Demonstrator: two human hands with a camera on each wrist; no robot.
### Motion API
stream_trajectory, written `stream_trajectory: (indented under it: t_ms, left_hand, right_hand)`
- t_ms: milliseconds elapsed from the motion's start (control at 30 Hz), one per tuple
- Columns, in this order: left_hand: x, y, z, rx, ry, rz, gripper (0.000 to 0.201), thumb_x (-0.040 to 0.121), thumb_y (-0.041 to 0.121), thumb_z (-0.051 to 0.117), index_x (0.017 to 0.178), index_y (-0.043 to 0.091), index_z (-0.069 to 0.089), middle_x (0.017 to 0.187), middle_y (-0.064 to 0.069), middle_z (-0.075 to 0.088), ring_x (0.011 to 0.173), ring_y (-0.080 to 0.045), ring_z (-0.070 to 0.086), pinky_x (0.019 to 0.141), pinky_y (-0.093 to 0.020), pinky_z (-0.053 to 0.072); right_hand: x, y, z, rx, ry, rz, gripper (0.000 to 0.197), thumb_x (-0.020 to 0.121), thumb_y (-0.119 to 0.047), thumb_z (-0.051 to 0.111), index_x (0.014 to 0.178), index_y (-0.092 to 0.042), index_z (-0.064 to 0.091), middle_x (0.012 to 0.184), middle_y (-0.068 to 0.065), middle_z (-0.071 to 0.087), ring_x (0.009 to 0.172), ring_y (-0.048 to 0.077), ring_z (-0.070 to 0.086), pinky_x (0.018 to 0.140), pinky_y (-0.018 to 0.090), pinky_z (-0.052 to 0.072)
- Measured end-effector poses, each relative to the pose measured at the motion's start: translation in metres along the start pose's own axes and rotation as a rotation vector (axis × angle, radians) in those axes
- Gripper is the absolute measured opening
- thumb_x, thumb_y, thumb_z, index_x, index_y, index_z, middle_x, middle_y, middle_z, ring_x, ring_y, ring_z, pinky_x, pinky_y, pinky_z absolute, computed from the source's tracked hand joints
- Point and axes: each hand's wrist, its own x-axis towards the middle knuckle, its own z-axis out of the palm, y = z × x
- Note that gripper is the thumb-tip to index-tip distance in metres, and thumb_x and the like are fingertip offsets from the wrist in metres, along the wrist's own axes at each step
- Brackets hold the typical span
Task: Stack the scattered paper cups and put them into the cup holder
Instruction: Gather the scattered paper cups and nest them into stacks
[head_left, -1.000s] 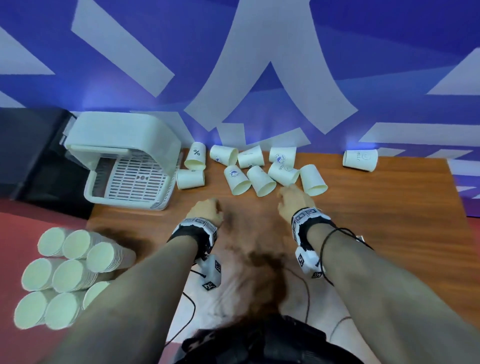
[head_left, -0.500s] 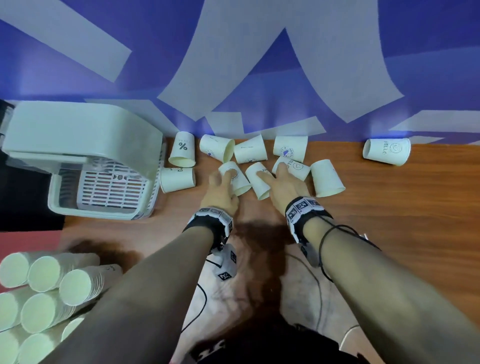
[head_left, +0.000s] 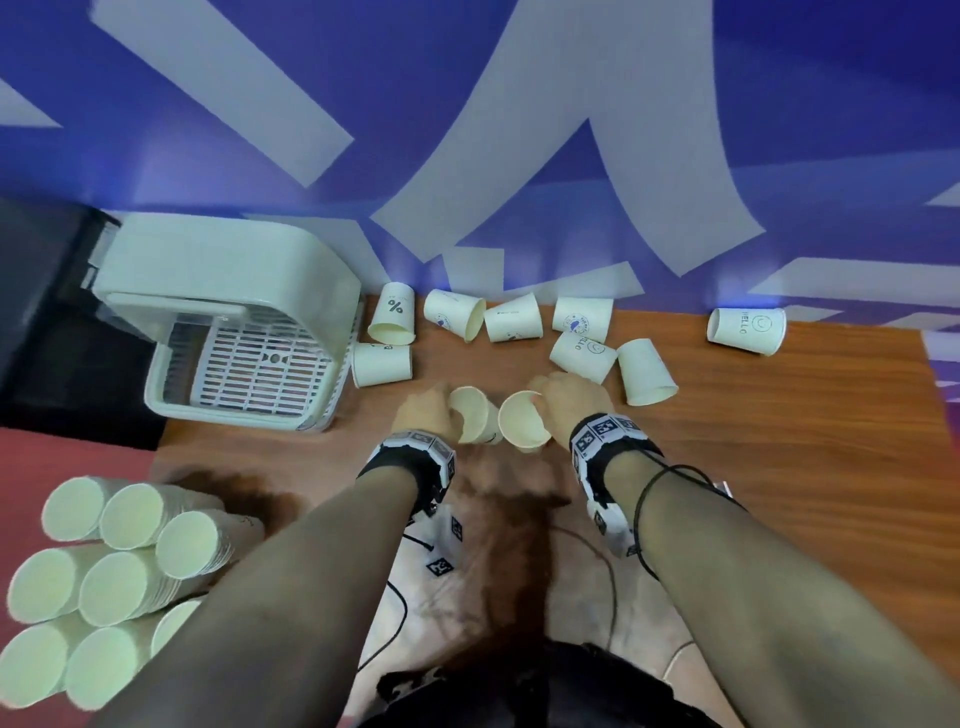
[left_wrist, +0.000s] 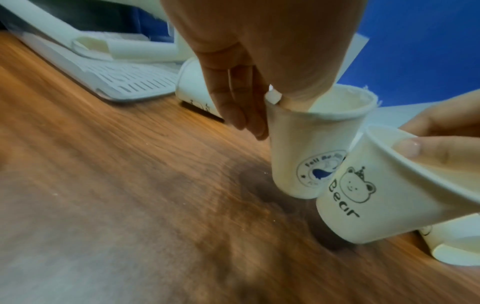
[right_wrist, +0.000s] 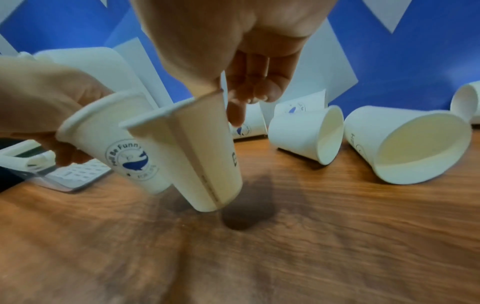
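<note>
My left hand pinches the rim of a white paper cup with a blue whale print, thumb inside, holding it just above the wooden table. My right hand pinches the rim of a cup printed "Bear", tilted beside the whale cup and touching it. In the head view both held cups show their open mouths. Several more cups lie on their sides near the wall. The white cup holder stands at the table's back left.
One "HELLO" cup lies alone at the far right. Long stacks of cups are piled at the lower left beside the table. A blue and white wall backs the table. Cables trail in front of me.
Both hands reached into the cup pile, each took one cup by the rim, and pulled back toward me, lifting the cups upright off the table.
</note>
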Motion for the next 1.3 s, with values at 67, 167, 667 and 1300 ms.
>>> stream_trajectory:
  t_ms: [67, 167, 667, 1300]
  left_hand:
    - [-0.019, -0.005, -0.008, -0.003, 0.014, 0.006, 0.006, 0.084, 0.015, 0.052, 0.089, 0.012, 0.055, 0.083, -0.011, 0.062, 0.072, -0.030, 0.054, 0.060, -0.030, 0.041]
    - [-0.047, -0.012, -0.016, -0.033, 0.048, -0.013, 0.014, 0.082, 0.018, 0.054, 0.071, 0.014, 0.046, 0.076, -0.011, 0.058, 0.067, -0.030, 0.053, 0.055, -0.028, 0.038]
    - [-0.221, -0.181, -0.022, -0.322, 0.332, -0.435, 0.016, 0.080, 0.026, 0.053, 0.070, 0.015, 0.052, 0.066, -0.009, 0.055, 0.064, -0.032, 0.054, 0.052, -0.029, 0.035]
    - [-0.275, -0.318, -0.025, -0.481, 0.364, -0.498, 0.014, 0.079, 0.028, 0.053, 0.076, 0.014, 0.053, 0.073, -0.010, 0.059, 0.068, -0.030, 0.057, 0.056, -0.029, 0.040]
  right_hand:
    - [-0.017, -0.006, -0.009, 0.006, 0.024, -0.001, 0.027, 0.101, -0.023, 0.040, 0.122, -0.019, 0.058, 0.113, 0.006, 0.064, 0.103, 0.028, 0.060, 0.069, 0.032, 0.041]
    - [-0.035, -0.017, -0.017, 0.042, 0.049, 0.005, 0.025, 0.100, -0.028, 0.041, 0.117, -0.021, 0.059, 0.107, 0.007, 0.066, 0.098, 0.029, 0.062, 0.067, 0.032, 0.042]
    - [-0.074, -0.226, -0.004, 0.029, 0.015, -0.431, 0.022, 0.094, -0.034, 0.049, 0.106, -0.026, 0.065, 0.104, 0.008, 0.067, 0.095, 0.031, 0.061, 0.070, 0.033, 0.047]
    - [-0.098, -0.356, -0.010, 0.084, 0.166, -0.396, 0.024, 0.094, -0.030, 0.050, 0.108, -0.020, 0.066, 0.101, 0.009, 0.068, 0.092, 0.029, 0.061, 0.074, 0.033, 0.050]
